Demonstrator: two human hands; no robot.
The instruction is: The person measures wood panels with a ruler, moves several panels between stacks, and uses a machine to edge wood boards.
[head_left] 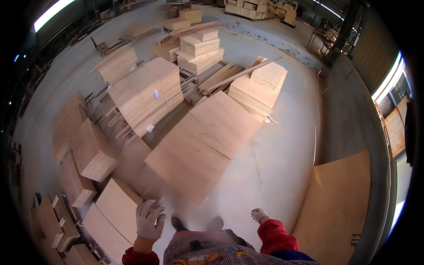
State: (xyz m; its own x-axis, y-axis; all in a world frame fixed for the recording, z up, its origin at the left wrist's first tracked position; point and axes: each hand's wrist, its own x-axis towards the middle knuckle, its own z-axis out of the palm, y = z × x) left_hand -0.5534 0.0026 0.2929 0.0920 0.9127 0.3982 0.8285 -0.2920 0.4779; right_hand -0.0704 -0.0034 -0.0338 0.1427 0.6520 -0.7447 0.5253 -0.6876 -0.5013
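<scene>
Just above the lower edge of the view, on either side of the wearer's checked apron (207,251), are two pale-gloved hands. The left hand (149,222) is raised, its fingers bent and spread loosely, with the thumb standing apart from them. It overlaps the right edge of some pale panels (108,212) that lie low at the left; whether it touches them I cannot tell. The right hand (259,215) hangs over the grey floor (276,172), out from a red sleeve (277,238). Its fingers are curled, but it is too small to tell whether they are fully closed.

Straight ahead of the dark shoes (179,224), between the hands and farther off, lie large flat boards (190,152), set slantwise, with seams crossing their top. Just beyond their far right corner rises a stack of pale sheets (247,90), a white scrap (273,119) near its base. A long narrow strip (251,72) lies aslant beside that stack.

Left of the large boards sits a bulky pile of panels (148,88) with small white tags on its side. Nearer, along the left, are more stacked blocks (93,148). Over to the right, well apart from the piles, a broad tan sheet (338,203) lies beside the grey wall (353,110).
</scene>
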